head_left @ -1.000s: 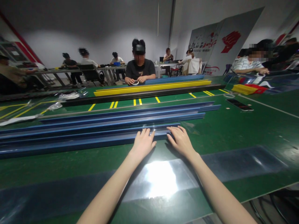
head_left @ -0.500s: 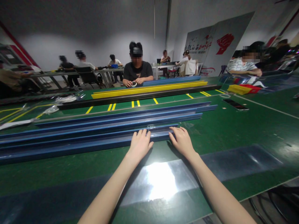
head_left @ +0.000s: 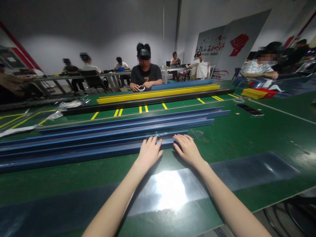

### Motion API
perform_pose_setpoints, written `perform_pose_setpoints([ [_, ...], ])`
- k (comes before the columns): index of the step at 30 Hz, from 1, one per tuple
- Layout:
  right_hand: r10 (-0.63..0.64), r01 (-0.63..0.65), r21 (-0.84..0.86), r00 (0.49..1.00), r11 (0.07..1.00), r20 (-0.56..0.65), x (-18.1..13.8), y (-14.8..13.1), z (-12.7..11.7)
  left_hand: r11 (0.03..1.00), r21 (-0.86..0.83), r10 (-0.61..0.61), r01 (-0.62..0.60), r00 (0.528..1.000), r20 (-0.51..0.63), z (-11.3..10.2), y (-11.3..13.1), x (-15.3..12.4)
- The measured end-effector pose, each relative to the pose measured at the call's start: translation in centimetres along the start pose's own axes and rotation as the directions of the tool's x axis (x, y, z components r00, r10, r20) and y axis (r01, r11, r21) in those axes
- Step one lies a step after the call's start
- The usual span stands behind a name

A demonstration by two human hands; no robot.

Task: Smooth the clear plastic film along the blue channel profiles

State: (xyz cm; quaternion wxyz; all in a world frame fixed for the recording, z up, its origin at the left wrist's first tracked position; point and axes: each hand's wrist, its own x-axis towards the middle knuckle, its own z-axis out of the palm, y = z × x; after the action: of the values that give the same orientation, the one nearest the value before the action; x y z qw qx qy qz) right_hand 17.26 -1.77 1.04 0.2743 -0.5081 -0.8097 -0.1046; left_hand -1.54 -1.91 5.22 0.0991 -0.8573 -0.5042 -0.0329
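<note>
A long blue channel-shaped strip [head_left: 93,154] lies nearest me across the green table, its right end by my hands. My left hand [head_left: 149,152] lies palm down with its fingers stretched over this strip. Close to the strip's right end, my right hand [head_left: 188,149] is also palm down, fingers spread, the fingertips on or just over the strip. Neither hand grips anything that I can see. Behind this strip lie more blue channel strips [head_left: 148,128], roughly parallel to it. A flat, clear plastic sheet [head_left: 256,169] stretches across the table beneath my forearms.
Farther back lie a yellow strip [head_left: 160,93] and a black strip [head_left: 148,104]. A phone [head_left: 249,109], a yellow tray [head_left: 253,93] and a red tray [head_left: 268,93] are at the right. Opposite sits a person [head_left: 145,72] holding a ring-shaped roll.
My right hand has slid a little left along the front blue strip, closer to my left hand. The left hand has hardly moved.
</note>
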Motion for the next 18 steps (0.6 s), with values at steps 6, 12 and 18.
perform_pose_setpoints([
  [6,0.175,-0.180,-0.043,0.979,0.983,-0.105,0.0,1.3,-0.7,0.998,0.039,-0.056,0.054,0.997,0.053,-1.5,-0.6,-0.4],
  [12,0.226,-0.235,-0.080,0.968,0.969,-0.107,-0.1,1.3,-0.5,0.986,0.087,-0.149,0.142,0.985,0.087,-1.9,-0.5,-0.7],
  [18,0.161,-0.164,-0.091,0.986,0.982,-0.035,-0.2,0.5,0.1,0.993,0.056,-0.107,0.105,0.994,0.031,-1.3,-0.1,-0.6],
])
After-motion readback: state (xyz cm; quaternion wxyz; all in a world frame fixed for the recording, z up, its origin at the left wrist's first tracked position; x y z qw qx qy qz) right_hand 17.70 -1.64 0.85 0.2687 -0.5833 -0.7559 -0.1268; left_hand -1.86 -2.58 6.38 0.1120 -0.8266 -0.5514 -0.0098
